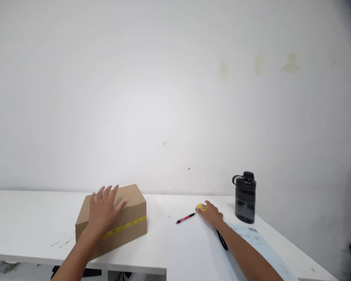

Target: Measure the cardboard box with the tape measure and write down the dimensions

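Note:
A brown cardboard box [134, 229] with a printed yellow tape strip [125, 226] along its front side stands on the left of the table. My left hand [103, 208] rests on the box near its top front edge, fingers spread. Farther right, my right hand [212, 214] is closed around a small yellow tape measure [201, 207] at the table's back; the palm hides part of it. Under that wrist shows a black strap [221, 239]. Just left of the tape measure lies a pink and black pen [185, 218].
White paper [193, 249] lies at the table's front, overlapping a light blue printed sheet [261, 244] under my right forearm. A dark water bottle [245, 199] stands at the back right. Behind the white table [26, 222] rises a white wall [134, 97]. Cables [6, 266] show below.

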Available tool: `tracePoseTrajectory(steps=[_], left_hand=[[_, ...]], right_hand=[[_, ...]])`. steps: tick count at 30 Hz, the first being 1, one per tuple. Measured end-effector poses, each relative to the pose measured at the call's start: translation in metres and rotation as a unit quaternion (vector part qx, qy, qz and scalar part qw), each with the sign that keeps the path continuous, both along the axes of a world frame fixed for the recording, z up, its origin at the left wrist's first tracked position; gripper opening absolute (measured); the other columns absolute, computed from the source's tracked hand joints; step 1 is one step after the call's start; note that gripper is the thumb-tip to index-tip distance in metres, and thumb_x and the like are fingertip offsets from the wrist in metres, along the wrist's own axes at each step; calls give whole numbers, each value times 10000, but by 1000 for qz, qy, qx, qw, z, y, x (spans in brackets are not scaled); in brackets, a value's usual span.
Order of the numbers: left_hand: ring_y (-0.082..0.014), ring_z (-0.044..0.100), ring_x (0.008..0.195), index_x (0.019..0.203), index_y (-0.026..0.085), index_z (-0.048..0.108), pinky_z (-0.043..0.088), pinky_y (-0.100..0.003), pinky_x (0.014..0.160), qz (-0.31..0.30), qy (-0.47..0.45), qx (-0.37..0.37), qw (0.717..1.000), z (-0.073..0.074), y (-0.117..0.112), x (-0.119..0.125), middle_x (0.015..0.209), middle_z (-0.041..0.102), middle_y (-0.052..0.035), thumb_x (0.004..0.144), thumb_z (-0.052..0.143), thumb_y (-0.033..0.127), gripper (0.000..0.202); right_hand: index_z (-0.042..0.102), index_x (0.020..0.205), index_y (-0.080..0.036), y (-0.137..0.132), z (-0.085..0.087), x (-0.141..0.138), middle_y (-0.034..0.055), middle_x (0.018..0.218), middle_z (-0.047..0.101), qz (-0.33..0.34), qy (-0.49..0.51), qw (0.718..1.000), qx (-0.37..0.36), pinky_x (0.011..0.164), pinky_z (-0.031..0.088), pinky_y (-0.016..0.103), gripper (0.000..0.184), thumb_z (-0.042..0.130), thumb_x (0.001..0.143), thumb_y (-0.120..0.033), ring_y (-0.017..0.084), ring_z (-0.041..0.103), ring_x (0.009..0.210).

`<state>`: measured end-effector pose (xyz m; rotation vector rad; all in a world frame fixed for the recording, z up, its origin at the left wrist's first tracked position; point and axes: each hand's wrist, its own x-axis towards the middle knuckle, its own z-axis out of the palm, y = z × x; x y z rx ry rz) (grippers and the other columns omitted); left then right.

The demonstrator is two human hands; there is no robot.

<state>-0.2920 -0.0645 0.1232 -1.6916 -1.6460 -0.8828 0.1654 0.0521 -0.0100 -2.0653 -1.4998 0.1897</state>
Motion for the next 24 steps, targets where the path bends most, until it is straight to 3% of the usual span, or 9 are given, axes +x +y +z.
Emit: tracePoseTrajectory(steps=[3, 5, 8, 13, 18, 21, 24], left_hand=[[-374, 527, 1335, 1345, 204, 613, 396, -543, 1091, -42, -20, -210, 977, 18, 12, -7, 1422, 611, -148, 905, 465, 564, 588], [-351, 610, 1240, 1241, 225, 678, 463, -493, 1020, -65, -33, -274, 959, 18, 15, -9, 1362, 659, -135, 887, 474, 583, 544], [-370, 583, 1294, 1281, 241, 669, 453, -502, 1047, -71, 5, -276, 958, 11, 13, -11, 1431, 612, -139, 820, 561, 607, 598], [-374, 527, 1374, 1387, 237, 616, 404, -495, 1133, -80, 51, -281, 955, 12, 9, -20, 1488, 556, -129, 764, 640, 636, 740], [-346, 525, 1381, 1415, 225, 595, 377, -478, 1161, -120, 72, -280, 950, 11, 8, -36, 1494, 554, -99, 775, 616, 674, 782], [-336, 510, 1396, 1432, 248, 576, 351, -459, 1179, -145, 77, -283, 945, 8, 0, -37, 1501, 550, -78, 773, 594, 729, 816], [-344, 489, 1410, 1463, 262, 539, 338, -464, 1176, -158, 103, -299, 936, 9, -14, -27, 1529, 518, -86, 802, 570, 750, 822]], right_hand=[[668, 1131, -318, 9, 7, -5, 134, 1289, 678, 21, 15, 999, 23, 963, 439, 565, 358, 582, 788, -370, 383, 611, 1248], [687, 1056, -278, 13, 11, -7, 141, 1201, 717, 30, 16, 999, 26, 917, 470, 553, 331, 603, 737, -302, 384, 675, 1141], [690, 1044, -252, 11, 15, -5, 146, 1177, 726, 34, 8, 998, 46, 912, 490, 495, 321, 603, 736, -259, 357, 690, 1119], [612, 1268, -232, -9, 34, 3, 138, 1365, 635, 63, -30, 990, 120, 989, 484, 408, 438, 591, 839, -318, 303, 614, 1246], [452, 1442, -198, -38, 69, 6, 159, 1465, 539, 123, -65, 966, 217, 1094, 440, 434, 605, 596, 901, -427, 303, 511, 1353], [427, 1463, -198, -58, 90, -5, 187, 1424, 546, 166, -34, 934, 314, 1055, 485, 487, 650, 589, 912, -502, 329, 548, 1306], [382, 1508, -244, -78, 106, -25, 172, 1439, 507, 183, 26, 925, 333, 1013, 524, 496, 726, 623, 891, -541, 329, 550, 1295]])
